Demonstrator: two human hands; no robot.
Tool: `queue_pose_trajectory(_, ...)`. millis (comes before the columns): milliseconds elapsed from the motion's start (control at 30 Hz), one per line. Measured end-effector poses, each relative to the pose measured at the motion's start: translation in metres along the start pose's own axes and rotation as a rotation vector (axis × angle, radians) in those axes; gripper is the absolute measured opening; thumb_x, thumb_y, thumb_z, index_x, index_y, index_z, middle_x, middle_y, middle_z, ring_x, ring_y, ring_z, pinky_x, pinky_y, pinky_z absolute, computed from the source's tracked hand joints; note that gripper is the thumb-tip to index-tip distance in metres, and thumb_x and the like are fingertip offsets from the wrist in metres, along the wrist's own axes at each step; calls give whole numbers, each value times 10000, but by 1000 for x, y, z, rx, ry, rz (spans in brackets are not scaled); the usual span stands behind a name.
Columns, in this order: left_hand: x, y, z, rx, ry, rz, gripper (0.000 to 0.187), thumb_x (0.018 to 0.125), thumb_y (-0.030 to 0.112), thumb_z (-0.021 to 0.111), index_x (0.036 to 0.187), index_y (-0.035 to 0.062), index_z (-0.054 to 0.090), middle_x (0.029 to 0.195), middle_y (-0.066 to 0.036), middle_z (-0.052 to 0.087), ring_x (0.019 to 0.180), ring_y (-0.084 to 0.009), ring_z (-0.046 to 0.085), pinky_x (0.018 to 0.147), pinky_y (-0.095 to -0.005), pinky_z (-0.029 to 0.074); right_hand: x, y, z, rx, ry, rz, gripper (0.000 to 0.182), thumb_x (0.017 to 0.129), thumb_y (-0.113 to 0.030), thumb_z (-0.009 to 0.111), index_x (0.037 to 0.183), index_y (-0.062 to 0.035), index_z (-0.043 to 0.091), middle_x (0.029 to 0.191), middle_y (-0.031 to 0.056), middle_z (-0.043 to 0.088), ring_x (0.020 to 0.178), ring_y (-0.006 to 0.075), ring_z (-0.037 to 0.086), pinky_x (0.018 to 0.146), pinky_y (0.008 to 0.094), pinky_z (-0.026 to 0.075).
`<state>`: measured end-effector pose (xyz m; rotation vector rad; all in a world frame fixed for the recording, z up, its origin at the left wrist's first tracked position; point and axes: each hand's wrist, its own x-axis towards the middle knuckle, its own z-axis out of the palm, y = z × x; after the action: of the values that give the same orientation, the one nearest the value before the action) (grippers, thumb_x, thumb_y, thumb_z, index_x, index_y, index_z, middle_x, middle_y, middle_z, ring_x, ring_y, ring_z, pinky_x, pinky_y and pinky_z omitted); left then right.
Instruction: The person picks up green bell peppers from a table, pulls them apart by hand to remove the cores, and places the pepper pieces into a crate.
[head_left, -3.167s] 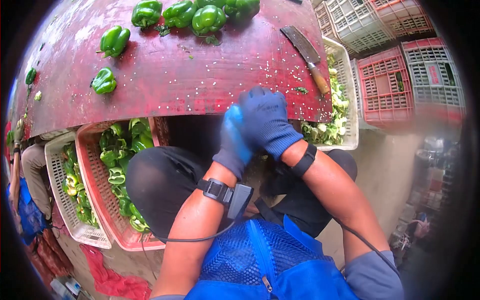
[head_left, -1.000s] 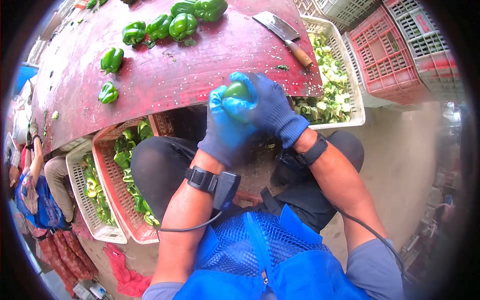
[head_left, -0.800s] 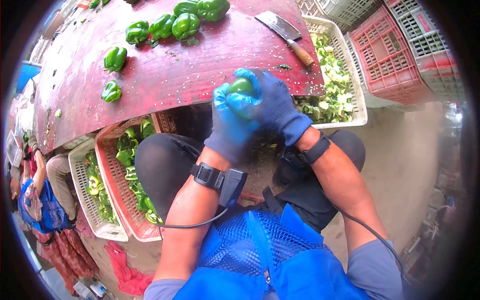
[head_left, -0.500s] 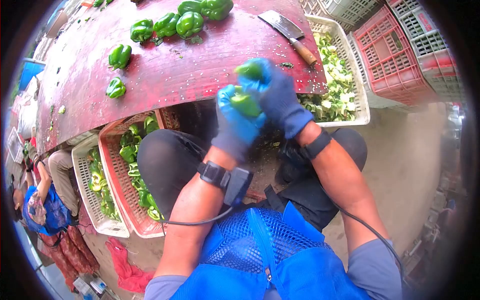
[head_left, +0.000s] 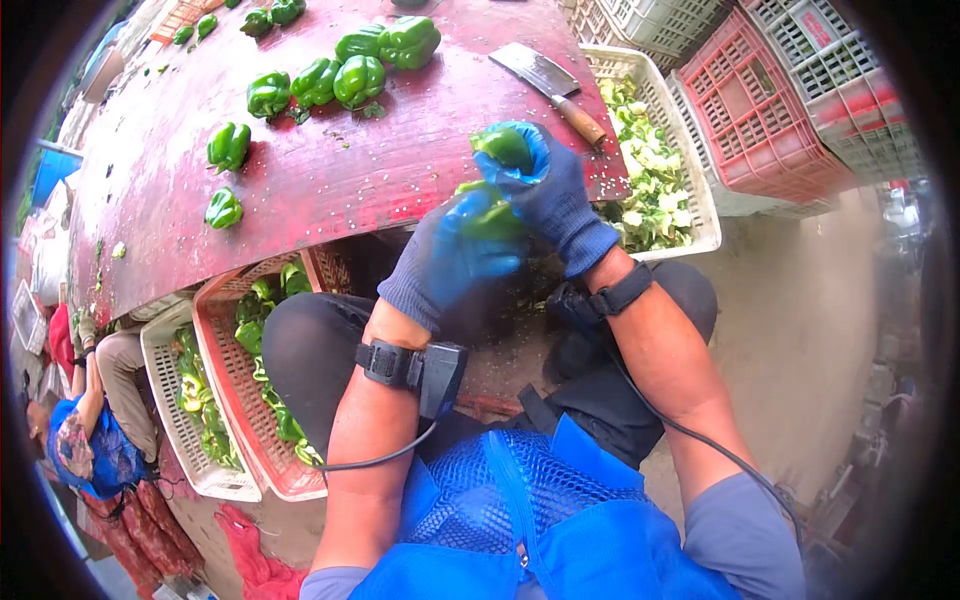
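Both my hands wear blue gloves at the near edge of a red table (head_left: 330,170). My left hand (head_left: 450,255) grips one half of a green pepper (head_left: 487,217). My right hand (head_left: 550,190) grips the other green pepper half (head_left: 503,147), slightly above and beyond the left one. The two halves are apart, with the hands touching. A cleaver (head_left: 550,85) with a wooden handle lies on the table just beyond my right hand. Several whole green peppers (head_left: 350,70) lie farther back on the table.
A red crate (head_left: 225,400) of cut green pepper pieces stands under the table at my left knee, a white crate (head_left: 165,420) beside it. A white crate (head_left: 690,170) of pale trimmings stands to the right, with stacked empty crates (head_left: 760,100) behind. Another person (head_left: 90,440) crouches at far left.
The whole pepper held between both hands has come apart into two halves; my right hand rose with one half while my left dropped slightly with the other. The view shifted.
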<state>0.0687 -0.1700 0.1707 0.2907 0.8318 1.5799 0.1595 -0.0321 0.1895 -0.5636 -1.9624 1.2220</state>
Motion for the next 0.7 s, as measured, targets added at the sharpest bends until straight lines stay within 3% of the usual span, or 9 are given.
queue_pose_trajectory(33,0,0,-3,-157,-50,-88,319,959,266,580,1235,107,563,1118,-60,654,914,-211,675,795,-431,588,-1,-2,1,0,0,-2,257,815,-125,784,1022,-37,659,921,40,700,836,71,629,774,263,530)
queue_pose_trajectory(333,-11,-7,14,-84,-8,38,388,926,130,597,1293,18,541,1151,-83,646,1005,-197,657,875,-385,560,5,11,6,208,48,109,177,859,-66,730,1021,-35,663,942,6,692,851,55,614,780,227,512)
queue_pose_trajectory(433,-9,-7,12,30,6,30,385,908,90,611,1278,0,551,1166,-94,646,1013,-201,660,884,-351,554,7,17,4,279,42,151,221,842,-134,762,1006,-34,653,917,26,697,811,71,616,717,262,529)
queue_pose_trajectory(500,-5,-10,8,95,2,57,388,897,65,615,1273,-4,553,1170,-96,646,1014,-198,660,888,-335,551,11,7,3,496,47,390,212,853,-127,750,1024,-52,650,892,24,685,761,63,590,639,250,510)
queue_pose_trajectory(633,-6,-8,12,181,22,82,394,876,61,580,1263,-12,569,1142,-77,646,1000,-148,631,867,-281,529,16,8,0,517,10,482,234,861,-107,735,1066,-53,636,873,41,676,699,84,595,571,243,492)
queue_pose_trajectory(700,-6,-8,10,136,21,88,406,861,19,601,1263,-16,561,1163,-86,644,1022,-174,641,891,-304,533,18,12,0,722,47,450,262,871,-117,723,1099,-41,619,851,64,669,644,130,615,537,257,494)
